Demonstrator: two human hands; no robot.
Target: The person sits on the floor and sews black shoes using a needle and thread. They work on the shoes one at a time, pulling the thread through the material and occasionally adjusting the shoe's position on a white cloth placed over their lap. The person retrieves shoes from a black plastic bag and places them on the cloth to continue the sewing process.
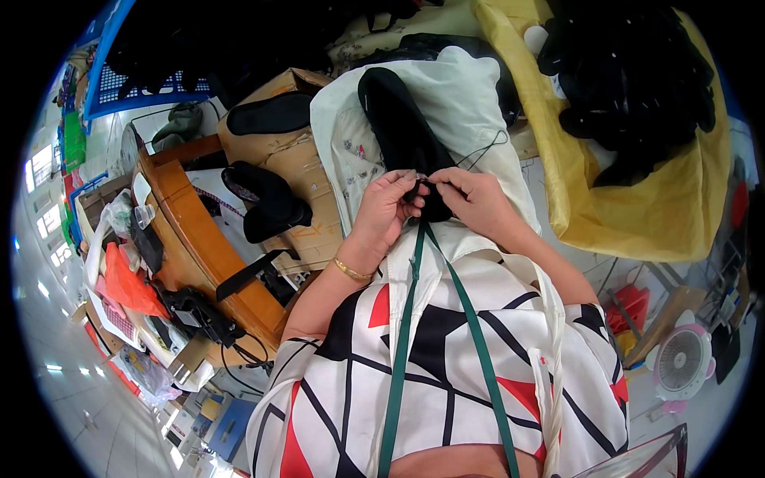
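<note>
A black cloth shoe [398,119] lies lengthwise on a white cloth [339,119] in front of me, its near end at my fingers. My left hand [384,207], with a gold bangle at the wrist, is closed in a pinch on the shoe's near end. Close beside it, my right hand [476,203] pinches too; whatever is between its fingertips is too small to make out. A dark thread [488,149] loops out over the cloth beyond the right hand.
On a cardboard box [307,171] to the left rest a black sole [269,115] and another black shoe [267,199]. Further left stands a cluttered wooden table [203,239]. At right are a yellow sack [550,191] holding black pieces [637,88] and a fan [681,361].
</note>
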